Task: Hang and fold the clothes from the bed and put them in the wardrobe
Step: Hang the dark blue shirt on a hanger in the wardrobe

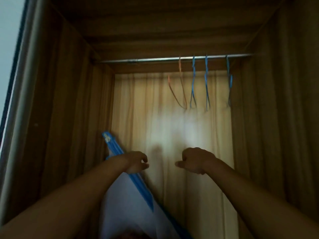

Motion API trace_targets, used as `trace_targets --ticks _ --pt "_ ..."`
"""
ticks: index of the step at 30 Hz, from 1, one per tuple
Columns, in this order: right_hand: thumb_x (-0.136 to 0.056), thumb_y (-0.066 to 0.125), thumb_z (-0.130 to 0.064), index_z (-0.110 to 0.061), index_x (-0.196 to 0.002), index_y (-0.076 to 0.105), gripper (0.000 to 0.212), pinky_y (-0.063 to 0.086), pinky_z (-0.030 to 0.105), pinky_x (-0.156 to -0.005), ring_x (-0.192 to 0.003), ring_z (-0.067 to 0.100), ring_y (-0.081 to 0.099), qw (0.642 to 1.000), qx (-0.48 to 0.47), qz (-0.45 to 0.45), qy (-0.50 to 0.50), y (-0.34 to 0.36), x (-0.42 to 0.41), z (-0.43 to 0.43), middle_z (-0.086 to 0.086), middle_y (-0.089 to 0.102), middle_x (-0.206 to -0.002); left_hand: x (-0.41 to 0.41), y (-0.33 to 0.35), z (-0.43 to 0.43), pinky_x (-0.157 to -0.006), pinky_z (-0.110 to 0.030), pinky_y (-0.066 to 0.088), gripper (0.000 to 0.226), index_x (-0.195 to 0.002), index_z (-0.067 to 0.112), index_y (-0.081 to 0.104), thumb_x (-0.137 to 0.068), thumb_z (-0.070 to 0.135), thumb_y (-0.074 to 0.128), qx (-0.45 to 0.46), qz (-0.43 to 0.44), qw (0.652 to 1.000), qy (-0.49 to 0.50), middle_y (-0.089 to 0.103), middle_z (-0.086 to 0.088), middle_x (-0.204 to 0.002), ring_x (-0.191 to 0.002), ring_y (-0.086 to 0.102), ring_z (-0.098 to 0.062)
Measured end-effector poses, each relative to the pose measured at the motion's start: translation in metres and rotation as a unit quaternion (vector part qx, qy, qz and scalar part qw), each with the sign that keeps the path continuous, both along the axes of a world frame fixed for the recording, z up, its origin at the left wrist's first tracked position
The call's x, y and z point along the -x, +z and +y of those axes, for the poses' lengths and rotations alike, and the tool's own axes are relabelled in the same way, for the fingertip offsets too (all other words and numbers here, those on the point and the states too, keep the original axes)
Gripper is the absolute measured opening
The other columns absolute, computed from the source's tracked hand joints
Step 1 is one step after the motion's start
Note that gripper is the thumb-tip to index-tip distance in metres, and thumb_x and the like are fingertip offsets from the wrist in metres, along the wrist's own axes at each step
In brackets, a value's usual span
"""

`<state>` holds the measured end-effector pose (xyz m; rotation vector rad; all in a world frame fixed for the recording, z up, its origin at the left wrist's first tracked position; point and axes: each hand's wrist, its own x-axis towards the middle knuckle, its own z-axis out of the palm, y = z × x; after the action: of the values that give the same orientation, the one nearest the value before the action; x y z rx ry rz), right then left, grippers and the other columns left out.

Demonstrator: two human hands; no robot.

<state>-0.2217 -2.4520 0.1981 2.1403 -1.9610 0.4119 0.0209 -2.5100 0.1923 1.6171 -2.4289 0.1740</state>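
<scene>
While the left grip is curled over the middle of a tilted blue hanger carrying a white garment low in the open wardrobe, the right grip is a loose fist near it, thumb out, holding nothing. I judge the garment light, soft and apt to slide off the smooth plastic arms when tipped, so the hold belongs at the stiff neck under the hook. Overhead the rail bears 1 orange hanger and 3 bare blue hangers, with free length at its left.
</scene>
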Motion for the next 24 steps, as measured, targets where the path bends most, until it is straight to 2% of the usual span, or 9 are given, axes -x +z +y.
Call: trace_targets --ticks 2,5,8,12,15,17,20,22,24 --pt "-0.095 0.045 -0.067 -0.014 -0.11 0.058 0.057 0.043 0.027 -0.063 -0.062 0.013 0.049 0.998 0.052 -0.004 -0.019 0.021 -0.001 0.007 -0.001 0.054 -0.088 0.003 0.03 0.015 -0.103 -0.029 0.038 0.05 -0.145 0.022 0.046 -0.103 0.048 0.044 0.027 0.006 1.0 -0.003 0.047 -0.002 -0.148 -0.131 0.048 -0.021" --pt "-0.093 0.042 -0.071 -0.02 -0.1 0.052 0.053 0.047 0.031 -0.072 -0.075 0.021 0.057 0.991 0.125 -0.024 -0.035 0.042 -0.006 0.01 0.0 0.058 -0.093 0.006 0.064 0.028 -0.1 -0.028 0.04 0.049 -0.147 0.022 0.045 -0.103 0.045 0.045 0.056 0.035 0.998 -0.019 0.046 -0.004 -0.149 -0.13 0.049 -0.022" --pt "-0.094 0.041 -0.07 -0.016 -0.118 0.053 0.061 0.051 0.035 -0.077 -0.094 0.026 0.063 0.973 0.221 -0.066 -0.016 0.058 -0.017 0.011 0.005 0.064 -0.106 0.006 0.085 0.035 -0.091 -0.025 0.04 0.047 -0.146 0.021 0.046 -0.104 0.041 0.046 0.083 0.051 0.995 -0.026 0.049 -0.004 -0.146 -0.125 0.053 -0.021" --pt "-0.096 0.047 -0.063 -0.013 -0.149 0.027 0.077 0.053 0.04 -0.084 -0.107 0.032 0.064 0.92 0.344 -0.18 0.053 0.084 -0.043 0.016 0.013 0.065 -0.117 0.006 0.1 0.037 -0.096 -0.028 0.043 0.042 -0.141 0.019 0.051 -0.104 0.038 0.044 0.119 0.043 0.992 -0.027 0.053 -0.003 -0.142 -0.123 0.054 -0.02" --pt "-0.095 0.054 -0.057 -0.024 -0.156 0.007 0.083 0.053 0.042 -0.088 -0.114 0.035 0.061 0.873 0.412 -0.23 0.118 0.109 -0.062 0.024 0.016 0.054 -0.134 0.003 0.103 0.034 -0.098 -0.029 0.042 0.042 -0.141 0.02 0.051 -0.104 0.037 0.044 0.127 0.048 0.99 -0.025 0.054 -0.003 -0.141 -0.124 0.053 -0.02" --pt "-0.098 0.054 -0.05 -0.036 -0.155 0.003 0.078 0.056 0.046 -0.084 -0.105 0.037 0.063 0.863 0.427 -0.235 0.13 0.128 -0.068 0.023 0.018 0.05 -0.134 0.001 0.104 0.034 -0.098 -0.029 0.042 0.042 -0.142 0.02 0.051 -0.104 0.036 0.044 0.129 0.051 0.99 -0.03 0.054 -0.003 -0.141 -0.124 0.053 -0.02" --pt "-0.102 0.046 -0.028 -0.036 -0.146 0.022 0.051 0.06 0.051 -0.068 -0.082 0.034 0.066 0.857 0.432 -0.23 0.161 0.15 -0.073 0.015 0.014 0.059 -0.111 -0.004 0.105 0.033 -0.095 -0.027 0.042 0.041 -0.142 0.02 0.051 -0.104 0.035 0.044 0.134 0.059 0.989 -0.036 0.054 -0.004 -0.14 -0.123 0.054 -0.021" --pt "-0.102 0.04 -0.019 -0.025 -0.136 0.038 0.035 0.058 0.045 -0.067 -0.077 0.029 0.064 0.85 0.442 -0.228 0.174 0.157 -0.073 0.011 0.009 0.061 -0.094 -0.008 0.105 0.032 -0.094 -0.027 0.042 0.04 -0.141 0.021 0.052 -0.104 0.034 0.045 0.137 0.066 0.988 -0.038 0.055 -0.004 -0.139 -0.122 0.055 -0.021" --pt "-0.104 0.038 -0.017 -0.023 -0.134 0.042 0.031 0.052 0.036 -0.066 -0.078 0.027 0.062 0.837 0.451 -0.253 0.181 0.161 -0.073 0.008 0.007 0.06 -0.09 -0.013 0.105 0.032 -0.093 -0.027 0.043 0.039 -0.14 0.021 0.052 -0.104 0.033 0.045 0.141 0.074 0.987 -0.039 0.056 -0.004 -0.138 -0.122 0.055 -0.021"
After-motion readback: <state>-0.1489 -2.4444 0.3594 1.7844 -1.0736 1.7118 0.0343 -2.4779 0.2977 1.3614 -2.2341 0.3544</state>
